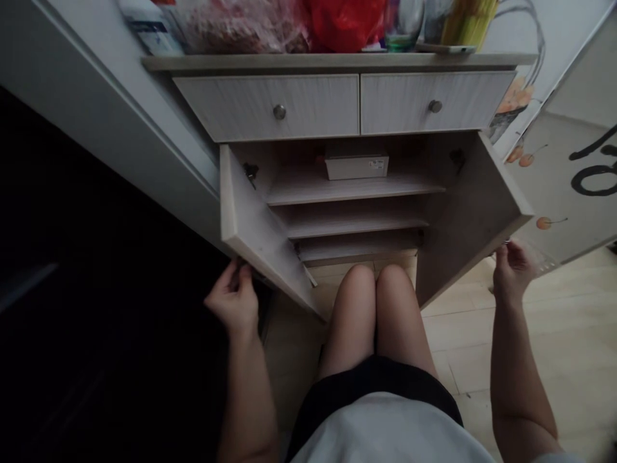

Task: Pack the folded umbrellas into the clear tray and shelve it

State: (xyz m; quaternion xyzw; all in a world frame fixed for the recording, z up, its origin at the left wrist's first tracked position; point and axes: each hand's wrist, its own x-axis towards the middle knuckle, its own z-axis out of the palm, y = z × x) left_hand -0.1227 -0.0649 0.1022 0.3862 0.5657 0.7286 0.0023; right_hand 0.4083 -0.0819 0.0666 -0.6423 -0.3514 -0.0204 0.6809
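Note:
I crouch before a low pale wood cabinet [337, 106] with both its doors swung wide. My left hand [234, 299] grips the lower edge of the left door [253, 231], fingers curled around it. My right hand [511, 269] is closed on the outer edge of the right door [470, 212]. Inside are three shelves. On the top shelf [308, 190] lies a flat white box [357, 166]. The lower shelves look bare. My knees [376, 283] sit between the doors.
Two closed drawers with round knobs [279, 112] run above the opening. On the cabinet top stand a red bag [344, 22], a pinkish bag and a glass. A dark area fills the left. Pale floor tiles [554, 334] and a printed panel lie right.

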